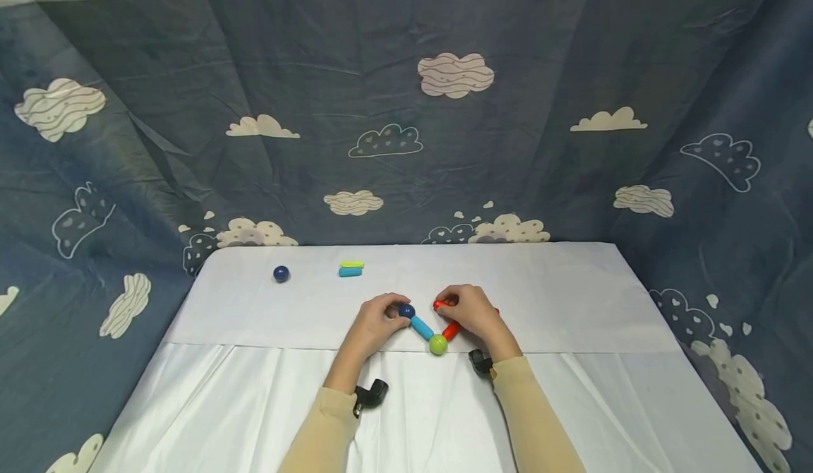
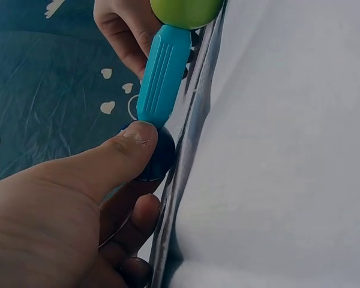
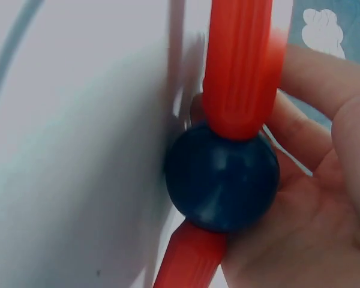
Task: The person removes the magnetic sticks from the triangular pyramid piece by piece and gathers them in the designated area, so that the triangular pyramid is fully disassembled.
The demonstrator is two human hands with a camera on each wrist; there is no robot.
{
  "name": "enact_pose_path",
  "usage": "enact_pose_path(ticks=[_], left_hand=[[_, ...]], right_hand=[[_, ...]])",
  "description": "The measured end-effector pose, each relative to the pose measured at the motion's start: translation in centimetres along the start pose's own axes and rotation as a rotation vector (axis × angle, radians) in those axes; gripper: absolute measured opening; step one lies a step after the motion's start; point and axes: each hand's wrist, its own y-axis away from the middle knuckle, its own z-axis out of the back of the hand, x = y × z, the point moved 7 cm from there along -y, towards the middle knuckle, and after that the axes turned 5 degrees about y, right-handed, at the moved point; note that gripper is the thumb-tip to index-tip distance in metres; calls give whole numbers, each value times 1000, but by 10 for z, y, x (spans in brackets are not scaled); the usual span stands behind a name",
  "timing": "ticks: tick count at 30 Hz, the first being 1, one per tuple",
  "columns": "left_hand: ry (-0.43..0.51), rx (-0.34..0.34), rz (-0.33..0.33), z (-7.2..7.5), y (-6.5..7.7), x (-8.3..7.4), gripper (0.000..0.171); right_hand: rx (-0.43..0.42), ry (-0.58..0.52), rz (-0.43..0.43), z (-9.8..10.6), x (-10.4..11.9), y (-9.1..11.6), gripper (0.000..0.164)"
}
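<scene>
In the head view, the left hand (image 1: 377, 323) pinched a dark blue ball (image 1: 407, 310) between thumb and fingers, over the middle of a white-covered table (image 1: 571, 289); a light blue rod (image 1: 422, 327) ran from that ball to a green ball (image 1: 438, 344), and from there a red rod (image 1: 451, 330) slanted up under the right hand (image 1: 473, 310), whose curled fingers gripped a red piece (image 1: 439, 304) at their tips. Farther back and to the left, a loose blue ball (image 1: 281, 274) lay by itself, well apart from a yellow-green rod (image 1: 352, 264) and a short blue rod (image 1: 351, 272) set just beside each other. A dark curtain (image 1: 381, 28) with pale clouds hung behind. In the left wrist view, the thumb pressed on the dark blue ball, and the light blue rod joined it to the green ball at the top edge, with the other hand partly visible beyond. In the right wrist view, a second dark blue ball (image 3: 222, 177) sat beside the palm between an upper red rod (image 3: 243, 66) and a lower red rod (image 3: 192, 258), touching both; fingers passed behind the upper one, though which of these was the red piece seen from above could not be told
</scene>
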Motion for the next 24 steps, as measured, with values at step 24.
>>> enact_pose_path(ticks=[24], left_hand=[[-61, -1, 16, -2, 1, 2, 30]], right_hand=[[-193, -80, 37, 42, 2, 29, 31]])
